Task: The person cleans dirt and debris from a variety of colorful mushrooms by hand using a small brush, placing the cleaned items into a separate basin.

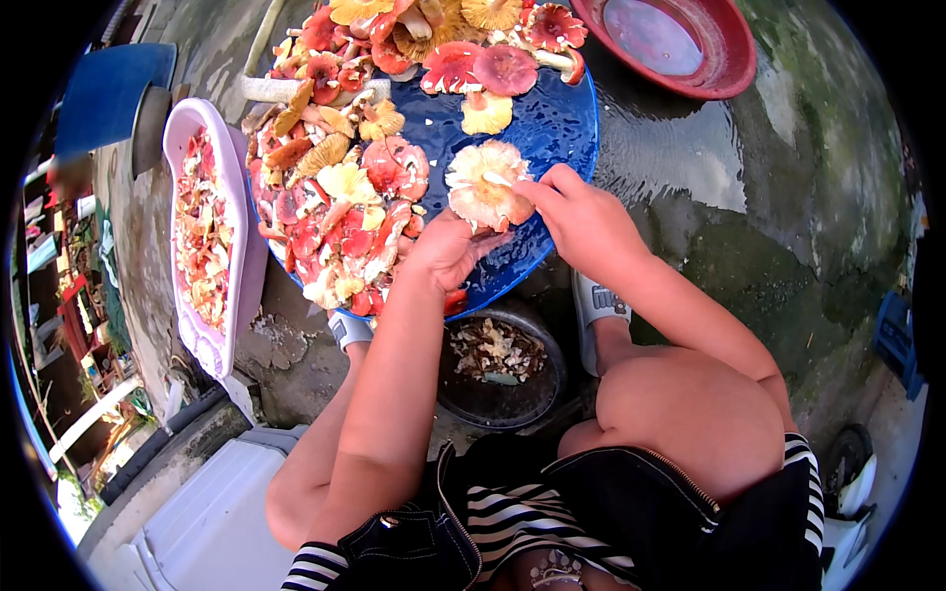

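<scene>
A large mushroom point(481, 202) with a pale, pinkish-edged cap lies on my left hand point(451, 248), whose fingers curl beneath it. My right hand point(583, 219) comes in from the right, thumb and forefinger pinched at the cap's right side. Between those fingertips and the cap's middle runs a short whitish piece; whether it is the stem or a small tool, I cannot tell. Both hands are over the front of a round blue tabletop point(522, 261), wet and shiny. Red and yellow mushrooms point(345, 231) are heaped on its left side, more point(478, 69) along its far part.
Left of the table stands a pink tub point(241, 222) full of mushroom pieces. A red basin point(731, 64) with cloudy water sits at the far right. Between my feet is a dark bowl point(498, 404) of scraps. Wet concrete floor point(729, 246) extends to the right.
</scene>
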Demonstrator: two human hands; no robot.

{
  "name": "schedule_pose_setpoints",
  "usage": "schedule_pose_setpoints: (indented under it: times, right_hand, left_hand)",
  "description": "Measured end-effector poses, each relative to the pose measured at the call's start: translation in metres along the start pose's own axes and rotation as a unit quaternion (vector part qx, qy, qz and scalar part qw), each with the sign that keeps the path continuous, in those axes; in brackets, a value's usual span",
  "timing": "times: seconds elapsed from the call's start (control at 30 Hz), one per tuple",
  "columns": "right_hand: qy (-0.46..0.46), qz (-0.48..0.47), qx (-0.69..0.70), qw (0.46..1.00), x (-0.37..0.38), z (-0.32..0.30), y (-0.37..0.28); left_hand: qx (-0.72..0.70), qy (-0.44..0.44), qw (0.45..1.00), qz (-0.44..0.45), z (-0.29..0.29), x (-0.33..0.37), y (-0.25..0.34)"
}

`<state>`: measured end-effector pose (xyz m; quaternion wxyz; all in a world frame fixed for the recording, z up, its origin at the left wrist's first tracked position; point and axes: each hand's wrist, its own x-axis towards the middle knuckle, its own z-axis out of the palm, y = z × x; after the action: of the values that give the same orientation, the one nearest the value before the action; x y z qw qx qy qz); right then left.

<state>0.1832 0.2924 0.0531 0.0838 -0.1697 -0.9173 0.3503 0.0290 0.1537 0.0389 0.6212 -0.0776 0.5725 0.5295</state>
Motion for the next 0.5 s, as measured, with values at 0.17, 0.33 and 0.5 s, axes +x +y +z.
schedule_pose_setpoints:
  times: [0.17, 0.33, 0.5]
  right_hand:
    - [-0.015, -0.015, 0.051, 0.998, 0.004, 0.002, -0.005]
    - [-0.059, 0.043, -0.045, 0.996, 0.012, -0.006, -0.007]
    - [-0.048, 0.034, -0.012, 0.998, 0.01, -0.002, -0.008]
  left_hand:
    - [0.104, 0.042, 0.986, 0.124, -0.011, 0.016, -0.02]
    - [0.126, 0.126, 0.958, 0.224, -0.01, 0.024, -0.032]
    - [0.103, 0.126, 0.957, 0.24, -0.009, 0.024, -0.033]
